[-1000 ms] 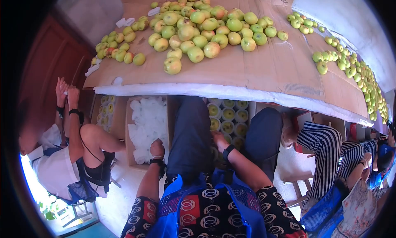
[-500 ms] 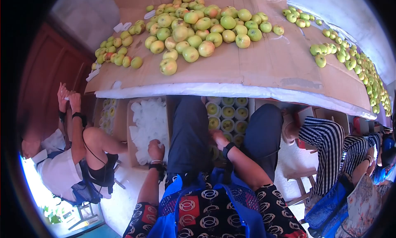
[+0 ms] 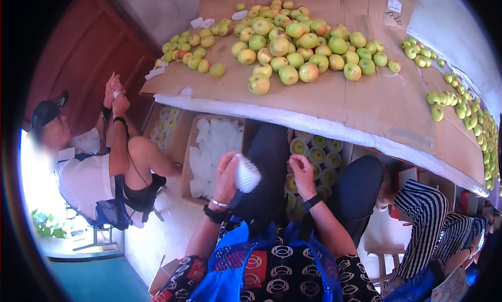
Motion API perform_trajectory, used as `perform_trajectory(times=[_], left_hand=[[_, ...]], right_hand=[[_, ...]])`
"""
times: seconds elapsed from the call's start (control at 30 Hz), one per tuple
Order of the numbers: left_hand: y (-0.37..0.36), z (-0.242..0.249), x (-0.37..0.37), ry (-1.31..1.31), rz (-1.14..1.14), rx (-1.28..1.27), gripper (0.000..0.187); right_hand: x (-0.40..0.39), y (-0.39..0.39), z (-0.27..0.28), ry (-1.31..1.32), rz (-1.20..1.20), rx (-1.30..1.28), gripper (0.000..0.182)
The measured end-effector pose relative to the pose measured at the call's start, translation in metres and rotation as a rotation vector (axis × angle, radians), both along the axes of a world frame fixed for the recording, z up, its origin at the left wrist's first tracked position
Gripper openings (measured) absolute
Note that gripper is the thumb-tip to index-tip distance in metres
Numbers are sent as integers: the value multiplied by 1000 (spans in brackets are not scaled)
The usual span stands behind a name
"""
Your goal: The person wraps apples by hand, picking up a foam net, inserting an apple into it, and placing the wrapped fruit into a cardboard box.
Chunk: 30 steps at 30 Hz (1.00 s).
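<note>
Net box (image 3: 186,171): white foam nets nearly fill it, left of the left knee (image 3: 266,145).
Left hand (image 3: 226,180): raised beside that knee, grasping one foam net (image 3: 248,174) for me.
Right hand (image 3: 303,176): over the apple box (image 3: 342,146), fingers bent; I can't tell if they pinch anything.
Table edge (image 3: 314,126): slopes down rightward, with a gap before my hands.
Label (image 3: 394,4): too small to read.

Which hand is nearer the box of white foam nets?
Left. The left hand, holding a white net, appears over the near right corner of the box; the right hand is farther right, by the packed apples.
</note>
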<state>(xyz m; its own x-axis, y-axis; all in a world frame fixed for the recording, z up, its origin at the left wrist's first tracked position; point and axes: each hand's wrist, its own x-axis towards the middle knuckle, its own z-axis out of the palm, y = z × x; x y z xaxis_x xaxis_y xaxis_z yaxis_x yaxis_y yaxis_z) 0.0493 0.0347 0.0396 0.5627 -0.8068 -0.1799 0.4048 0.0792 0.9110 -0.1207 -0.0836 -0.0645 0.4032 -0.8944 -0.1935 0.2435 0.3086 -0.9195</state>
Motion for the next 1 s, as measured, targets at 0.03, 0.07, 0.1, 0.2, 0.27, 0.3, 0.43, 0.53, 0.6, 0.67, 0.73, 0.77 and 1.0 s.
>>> perform_trajectory(times=[0.03,0.07,0.1,0.2,0.27,0.3,0.43,0.53,0.6,0.67,0.73,0.77,1.0], left_hand=[[-10,2,-11,33,-33,-37,19],[-19,12,-25,70,-53,-79,23],[-28,13,-32,85,-70,-121,26],[-38,6,-45,67,-125,-158,29],[-37,0,-51,35,-162,-134,29],[-37,-1,-52,14,-128,-112,29],[-34,-10,-52,-52,-36,-53,27],[-30,-15,-44,40,30,21,25],[-17,-24,-40,-21,-56,68,25],[-15,-27,-36,-132,-119,65,27],[-11,-16,-38,-188,-91,59,31],[-8,-9,-40,-245,-53,54,37],[3,1,-32,-683,-395,64,61]], right_hand=[[-1,3,14,-32,16,-75,11],[-3,7,29,-29,15,-63,11],[-5,10,45,-117,66,-42,12],[-14,11,52,-337,179,59,16],[-19,15,56,-453,213,162,23],[-21,14,58,-474,215,193,34],[-15,24,76,-340,98,-114,46],[-19,26,79,128,42,-628,52],[-19,35,76,240,145,-761,49],[-17,42,72,234,155,-779,45],[-14,48,71,215,189,-697,43],[-13,50,70,215,186,-694,43],[-11,51,69,114,209,-664,37]])
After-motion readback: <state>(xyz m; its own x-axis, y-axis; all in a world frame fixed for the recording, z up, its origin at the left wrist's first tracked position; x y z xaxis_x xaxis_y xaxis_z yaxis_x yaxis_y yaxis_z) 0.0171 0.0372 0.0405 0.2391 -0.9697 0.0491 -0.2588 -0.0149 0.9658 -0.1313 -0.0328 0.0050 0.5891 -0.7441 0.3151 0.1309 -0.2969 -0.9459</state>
